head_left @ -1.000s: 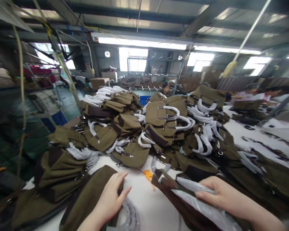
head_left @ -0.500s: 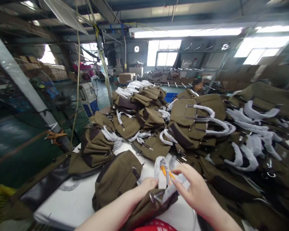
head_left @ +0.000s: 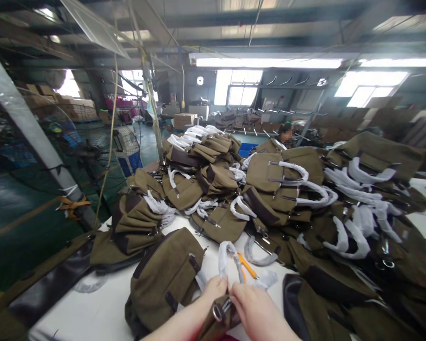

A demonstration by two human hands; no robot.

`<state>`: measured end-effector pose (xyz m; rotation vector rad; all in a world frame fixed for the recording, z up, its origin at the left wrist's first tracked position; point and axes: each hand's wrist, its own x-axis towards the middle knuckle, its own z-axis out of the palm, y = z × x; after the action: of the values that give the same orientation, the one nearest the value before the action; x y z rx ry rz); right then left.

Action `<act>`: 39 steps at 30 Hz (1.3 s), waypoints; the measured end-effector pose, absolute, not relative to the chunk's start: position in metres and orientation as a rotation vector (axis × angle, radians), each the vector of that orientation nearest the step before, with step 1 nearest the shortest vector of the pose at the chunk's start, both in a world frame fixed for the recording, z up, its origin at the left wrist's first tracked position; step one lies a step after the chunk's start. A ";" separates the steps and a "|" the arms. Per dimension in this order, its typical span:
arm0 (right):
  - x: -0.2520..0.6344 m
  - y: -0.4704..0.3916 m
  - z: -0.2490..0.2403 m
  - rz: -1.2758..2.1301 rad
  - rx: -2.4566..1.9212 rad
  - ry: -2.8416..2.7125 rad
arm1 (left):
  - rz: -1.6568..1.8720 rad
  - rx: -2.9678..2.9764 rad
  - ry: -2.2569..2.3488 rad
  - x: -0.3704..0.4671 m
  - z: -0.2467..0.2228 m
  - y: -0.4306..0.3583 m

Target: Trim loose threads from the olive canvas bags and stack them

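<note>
Both hands are closed at the lower middle, close together over an olive bag (head_left: pixel 213 327) with a metal ring at its edge. Rising from them is a bag handle (head_left: pixel 227 248) wrapped in pale film. My left hand (head_left: pixel 213 293) pinches the near end of this wrapped handle. My right hand (head_left: pixel 252 308) is closed beside it at the handle's other end; its fingertips are partly hidden. An orange-handled tool (head_left: pixel 247 267) lies on the white table just beyond, with its working end out of sight. A larger olive bag (head_left: pixel 166 279) leans to the left of my hands.
Olive bags (head_left: pixel 280 170) with wrapped handles are heaped across the back and right of the white table (head_left: pixel 71 312). A loose curved handle (head_left: pixel 261 253) lies past my right hand. At left stands a metal post (head_left: pixel 53 142). One person (head_left: pixel 287 135) is beyond the heap.
My right hand has moved left and down, from the film beside the handle to the handle's end near my left hand. Loose film now lies on the table, and the orange-handled tool shows more fully.
</note>
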<state>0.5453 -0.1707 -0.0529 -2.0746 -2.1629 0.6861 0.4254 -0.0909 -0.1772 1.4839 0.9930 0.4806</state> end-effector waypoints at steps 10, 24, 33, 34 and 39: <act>0.625 -0.141 -0.099 0.439 -2.394 -1.957 | 0.618 1.540 0.972 0.395 -0.115 -0.102; 0.548 -0.204 -0.078 0.168 -1.206 -2.578 | 0.309 2.151 1.517 0.330 -0.043 -0.071; 0.542 -0.206 -0.027 0.382 -1.190 -2.517 | 0.969 1.501 1.256 0.307 -0.026 -0.057; 0.542 -0.202 -0.017 0.562 -1.261 -2.449 | 0.961 1.475 1.234 0.309 -0.026 -0.060; 0.528 -0.176 0.009 0.886 -1.523 -2.332 | 0.954 1.438 1.171 0.320 -0.021 -0.073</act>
<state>0.5279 -0.1763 0.0089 -1.5230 -2.3318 0.8856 0.3204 -0.0734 -0.0209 1.4384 1.1706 0.9539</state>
